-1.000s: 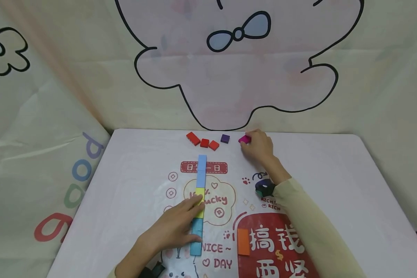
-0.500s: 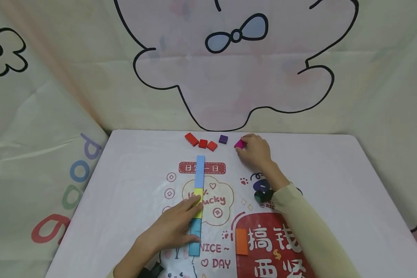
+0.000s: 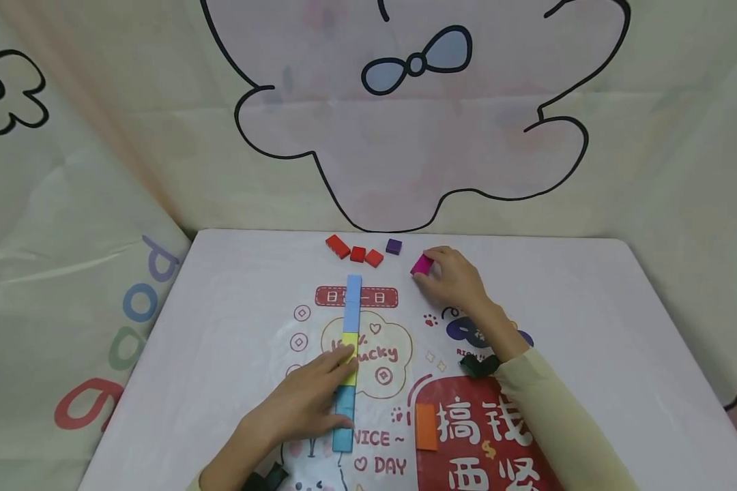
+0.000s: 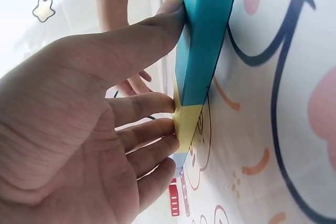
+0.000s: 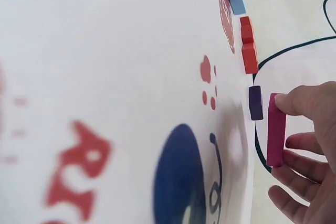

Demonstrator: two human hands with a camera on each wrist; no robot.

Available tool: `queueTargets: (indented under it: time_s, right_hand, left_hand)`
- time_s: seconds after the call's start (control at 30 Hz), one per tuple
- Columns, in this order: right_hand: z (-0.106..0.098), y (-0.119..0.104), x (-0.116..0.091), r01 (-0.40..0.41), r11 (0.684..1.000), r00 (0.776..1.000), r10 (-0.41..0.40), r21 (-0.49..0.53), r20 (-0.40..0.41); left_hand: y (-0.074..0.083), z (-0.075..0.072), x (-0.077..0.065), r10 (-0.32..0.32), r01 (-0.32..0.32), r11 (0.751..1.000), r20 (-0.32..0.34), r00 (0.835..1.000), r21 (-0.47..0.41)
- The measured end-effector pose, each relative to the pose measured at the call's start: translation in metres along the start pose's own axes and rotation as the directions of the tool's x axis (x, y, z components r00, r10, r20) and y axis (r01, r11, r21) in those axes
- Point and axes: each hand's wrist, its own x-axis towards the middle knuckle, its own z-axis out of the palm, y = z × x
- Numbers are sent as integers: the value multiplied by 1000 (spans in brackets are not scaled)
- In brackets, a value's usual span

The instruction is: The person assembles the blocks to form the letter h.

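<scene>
A straight row of blocks runs away from me: teal (image 3: 343, 440) nearest, then yellow (image 3: 349, 339), then light blue (image 3: 353, 303) at the far end. Over its near half lies my left hand (image 3: 312, 399), the thumb at the teal part and the fingertips on the yellow part (image 4: 188, 124). Between thumb and fingertips my right hand (image 3: 457, 278) pinches a magenta block (image 5: 276, 129), held beyond the row's far end and to its right. The left wrist view shows the left fingers nearly straight against the row's side.
Near the table's back edge lie several red blocks (image 3: 338, 247) and a dark purple block (image 3: 394, 247). An orange block (image 3: 426, 427) lies right of the row, on the printed red patch. A patterned cloth wall (image 3: 405, 157) rises behind the white table (image 3: 589, 307).
My right hand has drawn the magenta block back toward me and slightly left, away from the table's back edge. The left hand stays on the row.
</scene>
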Motion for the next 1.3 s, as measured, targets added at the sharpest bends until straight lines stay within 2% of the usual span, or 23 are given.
queueTargets:
  time_s: [0.2,0.43,0.7,1.03,1.3]
  right_hand:
    - [-2,-2,-24,101,992,994,-103,69,26]
    - [-2,-5,-47,179,981,983,-182,76,35]
    - [-1,-15,-69,233,970,972,-235,64,26]
    - [0,-15,-90,292,955,956,-292,43,-19]
    - [1,-17,-106,287,952,956,-291,108,30]
  left_hand:
    - [0,0,0,-4,4,1000,14,1000,9]
    - [0,-2,0,9,-9,1000,4,1000,8]
    - [-1,0,0,-5,5,1000,11,1000,-8]
    - [0,0,1,0,0,1000,5,1000,-14]
    - [1,1,1,1,-1,1000,2,1000,-2]
